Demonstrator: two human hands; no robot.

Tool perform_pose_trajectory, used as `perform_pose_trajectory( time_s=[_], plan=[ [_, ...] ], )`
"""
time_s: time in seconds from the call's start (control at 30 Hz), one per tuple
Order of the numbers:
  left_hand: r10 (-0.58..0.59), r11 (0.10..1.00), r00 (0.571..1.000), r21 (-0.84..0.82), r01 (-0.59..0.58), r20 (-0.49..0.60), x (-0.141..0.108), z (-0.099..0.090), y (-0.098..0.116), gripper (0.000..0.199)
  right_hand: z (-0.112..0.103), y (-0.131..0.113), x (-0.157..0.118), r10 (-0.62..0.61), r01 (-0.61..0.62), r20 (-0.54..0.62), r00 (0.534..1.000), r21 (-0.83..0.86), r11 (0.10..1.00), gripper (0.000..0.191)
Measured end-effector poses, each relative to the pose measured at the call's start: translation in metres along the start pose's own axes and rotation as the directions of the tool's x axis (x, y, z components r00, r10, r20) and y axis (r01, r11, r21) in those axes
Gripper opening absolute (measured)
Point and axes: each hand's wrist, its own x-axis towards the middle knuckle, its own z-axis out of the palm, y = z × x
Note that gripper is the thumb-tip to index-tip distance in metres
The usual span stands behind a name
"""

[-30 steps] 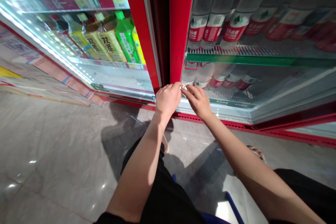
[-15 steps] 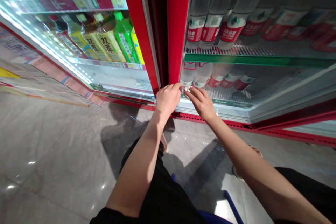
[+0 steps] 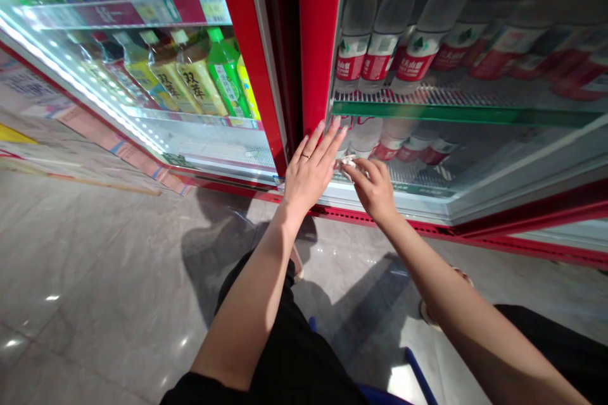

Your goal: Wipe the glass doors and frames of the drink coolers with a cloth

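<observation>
My left hand (image 3: 310, 168) lies with fingers stretched out over the red door frame (image 3: 317, 44) and the edge of the glass, holding nothing. A ring is on one of its fingers. Just to its right, my right hand (image 3: 373, 186) pinches a crumpled white tissue (image 3: 348, 164) near the lower left part of the right cooler's glass. Behind that glass, bottles with red and white labels (image 3: 349, 63) stand above a green shelf edge (image 3: 451, 111), with more bottles below it.
On the left a cooler holds green and yellow drink bottles (image 3: 228, 73). A red sill (image 3: 403, 221) runs along the bottom. Beneath are the grey tiled floor (image 3: 118, 278), my legs in black and a blue stool edge (image 3: 420, 373).
My left hand has opened away from the tissue, its fingers now stretched up across the frame. The right hand has shifted slightly right with the tissue.
</observation>
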Motion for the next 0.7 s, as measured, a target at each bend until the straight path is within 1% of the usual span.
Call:
perform_pose_trajectory(
  time_s=[0.07, 0.1, 0.13, 0.2, 0.23, 0.27, 0.3, 0.4, 0.47, 0.53, 0.6, 0.67, 0.7],
  plan=[
    [-0.024, 1.0, 1.0, 0.008, 0.024, -0.005, 0.002, 0.007, -0.002, 0.076, -0.003, 0.005, -0.011, -0.007, 0.007, 0.031, 1.0, 0.004, 1.0, 0.039],
    [-0.031, 0.999, 1.0, 0.008, 0.031, -0.005, 0.003, 0.01, -0.003, 0.077, -0.006, 0.008, -0.016, 0.025, -0.025, 0.005, 1.0, -0.003, 1.0, 0.038],
    [-0.033, 0.999, 0.999, 0.008, 0.033, -0.003, 0.004, 0.013, -0.004, 0.078, -0.009, 0.011, -0.021, 0.075, -0.076, -0.05, 0.996, -0.012, 0.997, 0.037],
    [-0.02, 1.0, 1.0, 0.009, 0.02, -0.001, 0.005, 0.018, -0.005, 0.079, -0.013, 0.013, -0.022, 0.168, -0.172, -0.182, 0.969, -0.004, 0.985, 0.035],
    [-0.009, 1.0, 1.0, 0.009, 0.009, 0.0, 0.005, 0.02, -0.006, 0.078, -0.014, 0.012, -0.02, 0.192, -0.194, -0.225, 0.955, 0.012, 0.981, 0.035],
    [0.001, 1.0, 1.0, 0.01, -0.001, 0.003, 0.005, 0.021, -0.006, 0.078, -0.014, 0.009, -0.015, 0.195, -0.193, -0.242, 0.951, 0.03, 0.981, 0.036],
    [0.007, 1.0, 1.0, 0.011, -0.007, 0.008, 0.005, 0.023, -0.006, 0.077, -0.012, 0.006, -0.009, 0.177, -0.171, -0.233, 0.956, 0.048, 0.984, 0.037],
    [0.019, 1.0, 0.999, 0.005, -0.019, 0.038, 0.006, 0.026, -0.005, 0.078, -0.003, -0.006, 0.003, 0.055, -0.054, -0.08, 0.995, 0.012, 0.998, 0.041],
    [0.023, 1.0, 0.998, 0.0, -0.023, 0.053, 0.006, 0.028, -0.004, 0.08, 0.002, -0.009, 0.001, -0.005, 0.005, 0.001, 1.0, -0.016, 1.0, 0.042],
    [0.026, 1.0, 0.998, 0.0, -0.026, 0.055, 0.006, 0.028, -0.003, 0.081, 0.001, -0.006, -0.01, -0.001, 0.001, 0.006, 1.0, -0.032, 0.999, 0.041],
    [0.029, 1.0, 0.998, 0.008, -0.029, 0.048, 0.005, 0.027, -0.002, 0.083, -0.004, 0.001, -0.02, 0.067, -0.071, -0.078, 0.995, -0.046, 0.996, 0.038],
    [0.042, 0.999, 0.998, 0.018, -0.043, 0.04, 0.005, 0.026, -0.001, 0.085, -0.009, 0.006, -0.023, 0.15, -0.161, -0.202, 0.968, -0.039, 0.986, 0.034],
    [0.047, 0.999, 0.998, 0.021, -0.048, 0.04, 0.004, 0.025, -0.001, 0.086, -0.01, 0.007, -0.021, 0.174, -0.184, -0.242, 0.955, -0.021, 0.983, 0.034]
  ],
)
